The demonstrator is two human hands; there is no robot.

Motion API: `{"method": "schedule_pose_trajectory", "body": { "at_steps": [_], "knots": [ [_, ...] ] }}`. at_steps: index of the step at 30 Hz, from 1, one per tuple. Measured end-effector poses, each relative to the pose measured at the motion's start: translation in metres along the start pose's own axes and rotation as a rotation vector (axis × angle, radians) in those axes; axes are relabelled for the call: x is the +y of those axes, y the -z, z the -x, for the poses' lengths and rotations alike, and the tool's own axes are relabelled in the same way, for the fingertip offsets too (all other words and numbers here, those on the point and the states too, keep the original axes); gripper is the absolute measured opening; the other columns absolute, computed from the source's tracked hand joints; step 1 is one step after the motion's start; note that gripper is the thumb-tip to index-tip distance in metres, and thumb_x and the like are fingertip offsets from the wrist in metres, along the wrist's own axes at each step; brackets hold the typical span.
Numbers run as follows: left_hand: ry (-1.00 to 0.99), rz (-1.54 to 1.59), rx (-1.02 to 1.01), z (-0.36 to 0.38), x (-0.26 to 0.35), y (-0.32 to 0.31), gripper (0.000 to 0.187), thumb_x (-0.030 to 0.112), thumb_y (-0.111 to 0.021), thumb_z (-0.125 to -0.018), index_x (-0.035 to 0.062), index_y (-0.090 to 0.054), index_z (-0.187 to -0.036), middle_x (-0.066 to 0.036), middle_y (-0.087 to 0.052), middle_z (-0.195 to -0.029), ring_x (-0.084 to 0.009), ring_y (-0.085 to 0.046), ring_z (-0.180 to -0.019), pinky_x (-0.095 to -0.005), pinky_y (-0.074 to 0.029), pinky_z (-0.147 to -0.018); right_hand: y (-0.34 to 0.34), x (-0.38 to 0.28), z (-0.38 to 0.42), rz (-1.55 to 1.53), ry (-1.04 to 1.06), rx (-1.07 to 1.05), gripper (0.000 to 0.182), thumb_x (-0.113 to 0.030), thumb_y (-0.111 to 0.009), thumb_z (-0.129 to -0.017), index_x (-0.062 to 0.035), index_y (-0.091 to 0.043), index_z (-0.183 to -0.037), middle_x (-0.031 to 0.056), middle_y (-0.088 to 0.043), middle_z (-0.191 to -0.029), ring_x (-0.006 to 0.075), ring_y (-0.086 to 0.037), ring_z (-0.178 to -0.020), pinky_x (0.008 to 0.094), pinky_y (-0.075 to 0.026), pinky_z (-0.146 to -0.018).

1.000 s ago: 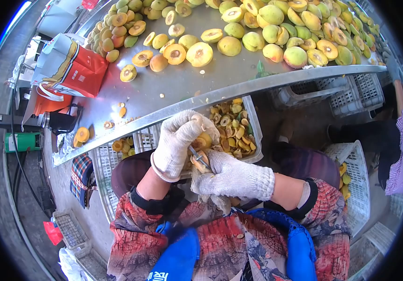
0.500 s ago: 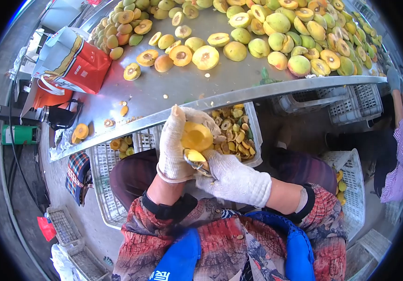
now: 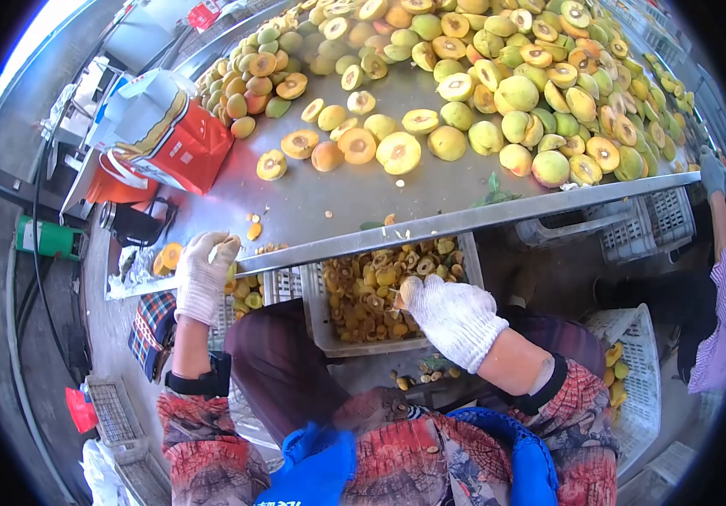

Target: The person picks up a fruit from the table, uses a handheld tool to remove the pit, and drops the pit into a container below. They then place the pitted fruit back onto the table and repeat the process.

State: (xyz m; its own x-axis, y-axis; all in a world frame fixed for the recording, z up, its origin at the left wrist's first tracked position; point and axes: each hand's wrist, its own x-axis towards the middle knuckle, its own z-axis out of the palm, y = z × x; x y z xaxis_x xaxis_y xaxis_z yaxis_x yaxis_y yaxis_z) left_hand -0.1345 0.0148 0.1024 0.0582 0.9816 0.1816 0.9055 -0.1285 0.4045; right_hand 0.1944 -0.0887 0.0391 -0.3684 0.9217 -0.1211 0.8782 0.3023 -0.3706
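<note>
Now the right hand [image 3: 456, 316] curls above a crate [image 3: 371, 347] of fruit scraps [image 3: 358, 308] — its hold unclear — while the left hand [image 3: 204, 280], grip unclear too, is by the worktop [image 3: 287, 207] edge; halved fruit [image 3: 399, 153] lies on top.

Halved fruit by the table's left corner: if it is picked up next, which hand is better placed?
Left, probably: the left hand is beside the halved fruit, while the right hand is farther, near the crate of fruit pieces. Whether the left hand is empty, I cannot tell.
</note>
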Motion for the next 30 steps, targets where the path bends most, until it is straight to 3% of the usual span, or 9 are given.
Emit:
{"method": "schedule_pose_trajectory", "body": {
  "at_steps": [4, 9, 11, 17, 20, 23, 26, 29, 30],
  "knots": [
    [-0.024, 0.156, -0.032, -0.049, 0.047, -0.023, 0.033, 0.024, -0.068, -0.078, 0.0036, -0.065, -0.103, -0.016, -0.065, -0.099, -0.0318, -0.062, -0.094, -0.0370, -0.047, -0.083, 0.004, -0.007, 0.002, -0.102, 0.049, 0.016, 0.021, -0.027, -0.046, -0.092, -0.0070, -0.051, -0.098, 0.0180, -0.061, -0.079, 0.0335, -0.065, -0.065, 0.0451, -0.052, -0.052],
    [-0.306, -0.195, -0.251, -0.131, 0.077, -0.110, 0.047, 0.023, -0.071, -0.073, 0.0114, -0.057, -0.117, -0.016, -0.062, -0.109, -0.0339, -0.058, -0.105, -0.0411, -0.047, -0.088, 0.001, -0.008, -0.003, -0.276, -0.007, -0.010, 0.019, -0.025, -0.052, -0.089, -0.0080, -0.051, -0.097, 0.0201, -0.061, -0.081, 0.0368, -0.064, -0.066, 0.0466, -0.051, -0.054],
    [-0.234, -0.385, -0.355, -0.144, 0.091, -0.127, 0.053, 0.021, -0.073, -0.071, 0.0109, -0.055, -0.119, -0.016, -0.062, -0.110, -0.0337, -0.056, -0.109, -0.0406, -0.047, -0.090, 0.004, -0.008, -0.004, -0.343, -0.027, -0.015, 0.019, -0.024, -0.054, -0.088, -0.0077, -0.052, -0.097, 0.0210, -0.061, -0.084, 0.0380, -0.064, -0.069, 0.0475, -0.051, -0.059],
    [-0.143, -0.303, -0.399, -0.161, 0.087, -0.145, 0.058, 0.018, -0.076, -0.067, 0.0068, -0.053, -0.120, -0.019, -0.062, -0.106, -0.0326, -0.061, -0.101, -0.0390, -0.049, -0.087, 0.011, -0.005, -0.003, -0.676, 0.023, -0.013, 0.024, -0.023, -0.062, -0.084, -0.0060, -0.052, -0.099, 0.0221, -0.060, -0.085, 0.0421, -0.061, -0.081, 0.0474, -0.049, -0.068],
    [-0.029, 0.061, -0.469, -0.151, 0.072, -0.136, 0.053, 0.019, -0.070, -0.075, 0.0050, -0.052, -0.122, -0.019, -0.063, -0.104, -0.0292, -0.064, -0.092, -0.0376, -0.053, -0.077, 0.024, -0.007, -0.004, -0.761, 0.022, 0.030, 0.030, -0.021, -0.062, -0.084, -0.0048, -0.049, -0.105, 0.0232, -0.060, -0.092, 0.0422, -0.059, -0.088, 0.0476, -0.048, -0.072],
    [0.212, 0.940, -0.508, -0.120, 0.077, -0.102, 0.045, 0.024, -0.060, -0.085, 0.0016, -0.050, -0.123, -0.018, -0.063, -0.105, -0.0263, -0.065, -0.086, -0.0349, -0.054, -0.067, 0.028, -0.006, -0.005, -0.848, -0.034, 0.114, 0.029, -0.020, -0.063, -0.084, -0.0038, -0.048, -0.103, 0.0243, -0.059, -0.091, 0.0437, -0.058, -0.088, 0.0483, -0.048, -0.072],
    [0.192, 1.428, -0.538, -0.067, 0.096, -0.082, 0.041, 0.028, -0.048, -0.092, -0.0002, -0.051, -0.121, -0.018, -0.062, -0.107, -0.0270, -0.064, -0.081, -0.0330, -0.054, -0.060, 0.028, -0.008, -0.008, -0.797, 0.006, 0.241, 0.029, -0.021, -0.062, -0.085, -0.0023, -0.047, -0.102, 0.0246, -0.057, -0.086, 0.0451, -0.058, -0.086, 0.0494, -0.047, -0.071],
    [0.251, 1.647, -0.496, -0.019, 0.114, -0.081, 0.046, 0.039, -0.043, -0.097, 0.0001, -0.050, -0.121, -0.019, -0.062, -0.106, -0.0281, -0.064, -0.078, -0.0343, -0.054, -0.063, 0.026, -0.011, -0.010, -0.775, 0.022, 0.277, 0.030, -0.023, -0.062, -0.086, -0.0009, -0.047, -0.101, 0.0255, -0.057, -0.089, 0.0451, -0.058, -0.084, 0.0494, -0.047, -0.070],
    [0.308, 1.676, -0.430, -0.006, 0.121, -0.086, 0.054, 0.049, -0.046, -0.094, -0.0003, -0.053, -0.115, -0.022, -0.061, -0.101, -0.0304, -0.063, -0.077, -0.0363, -0.053, -0.063, 0.028, -0.013, -0.011, -0.777, 0.007, 0.248, 0.030, -0.023, -0.061, -0.086, -0.0007, -0.047, -0.101, 0.0257, -0.056, -0.090, 0.0449, -0.058, -0.084, 0.0493, -0.047, -0.070]
  ]
}}
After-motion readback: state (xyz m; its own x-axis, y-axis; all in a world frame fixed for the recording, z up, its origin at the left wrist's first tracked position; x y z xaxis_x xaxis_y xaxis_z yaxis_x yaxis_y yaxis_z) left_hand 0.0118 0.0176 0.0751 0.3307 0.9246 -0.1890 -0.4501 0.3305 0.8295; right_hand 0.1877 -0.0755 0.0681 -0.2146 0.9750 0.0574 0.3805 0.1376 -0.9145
